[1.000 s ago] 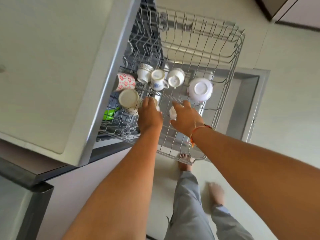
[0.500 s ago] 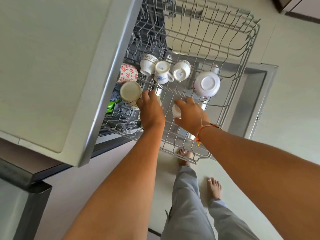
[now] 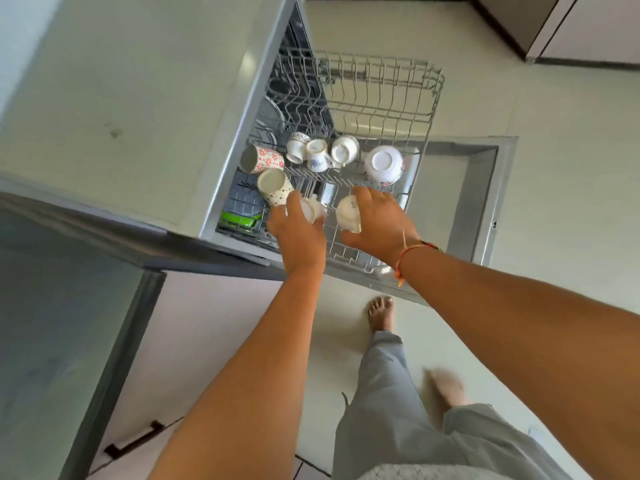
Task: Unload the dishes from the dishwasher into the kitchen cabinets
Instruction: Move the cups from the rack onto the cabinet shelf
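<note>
Your left cup [image 3: 311, 210] and right cup [image 3: 348, 213] were plain white, the flowered mug [image 3: 266, 160] white with red flowers, the dotted mug [image 3: 277, 188] cream with a dark dotted lattice, the small cup [image 3: 317, 159] white with blue flowers, the bowl [image 3: 382, 162] white, your wrist thread [image 3: 408, 252] orange, your trousers [image 3: 391, 410] grey.

**Upper rack** [image 3: 434, 98], pulled out: far half bare wire, open from above. Countertop [image 3: 138, 98] overhangs its left edge. Three small cups [image 3: 318, 152], an upturned bowl [image 3: 383, 164] and two mugs [image 3: 273, 185] cross the middle. Free room lies right of the rack, above the lowered door [image 3: 460, 188].
</note>
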`<state>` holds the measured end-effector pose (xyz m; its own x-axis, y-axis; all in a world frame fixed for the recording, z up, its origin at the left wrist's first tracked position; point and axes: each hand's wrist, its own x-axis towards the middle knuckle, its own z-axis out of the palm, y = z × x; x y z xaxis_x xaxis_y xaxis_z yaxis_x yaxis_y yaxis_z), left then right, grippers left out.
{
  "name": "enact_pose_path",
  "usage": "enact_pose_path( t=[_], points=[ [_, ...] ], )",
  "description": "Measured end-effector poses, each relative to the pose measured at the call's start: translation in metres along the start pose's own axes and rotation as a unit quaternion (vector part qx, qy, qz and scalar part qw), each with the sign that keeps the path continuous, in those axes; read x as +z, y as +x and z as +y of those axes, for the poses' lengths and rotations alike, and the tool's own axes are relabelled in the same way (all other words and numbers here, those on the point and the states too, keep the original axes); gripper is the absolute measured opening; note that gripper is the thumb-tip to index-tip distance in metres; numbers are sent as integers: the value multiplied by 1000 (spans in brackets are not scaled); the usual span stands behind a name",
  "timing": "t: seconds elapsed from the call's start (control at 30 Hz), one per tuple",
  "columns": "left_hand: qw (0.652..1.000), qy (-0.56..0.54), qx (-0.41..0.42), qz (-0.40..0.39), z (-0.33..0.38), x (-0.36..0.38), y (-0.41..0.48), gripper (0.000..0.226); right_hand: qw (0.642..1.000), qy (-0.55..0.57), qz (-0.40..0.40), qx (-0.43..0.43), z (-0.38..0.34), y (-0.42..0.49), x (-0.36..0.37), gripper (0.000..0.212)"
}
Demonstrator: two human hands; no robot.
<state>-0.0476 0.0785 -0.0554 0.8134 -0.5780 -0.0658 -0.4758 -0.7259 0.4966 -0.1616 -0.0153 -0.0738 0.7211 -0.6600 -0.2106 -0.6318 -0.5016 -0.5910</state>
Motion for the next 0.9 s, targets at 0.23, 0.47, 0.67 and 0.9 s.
enact_pose_path(
  t=[0.23,0.47,0.67,0.9],
  points=[
    [979,-147,-27,138,41,-97,-128,58,992,26,78,-93,-33,-125,-71,76],
    [928,-215,-9,305,44,-216,-211,50,955,87,129,-253,-152,-195,-125,73],
    [842,-254,-7,476,20,-343,-267,64,896,121,131,-407,-297,-241,-156,74],
    [774,-212,16,596,-48,-503,-318,65,809,177,121,-547,-468,-303,-161,67]
  ],
)
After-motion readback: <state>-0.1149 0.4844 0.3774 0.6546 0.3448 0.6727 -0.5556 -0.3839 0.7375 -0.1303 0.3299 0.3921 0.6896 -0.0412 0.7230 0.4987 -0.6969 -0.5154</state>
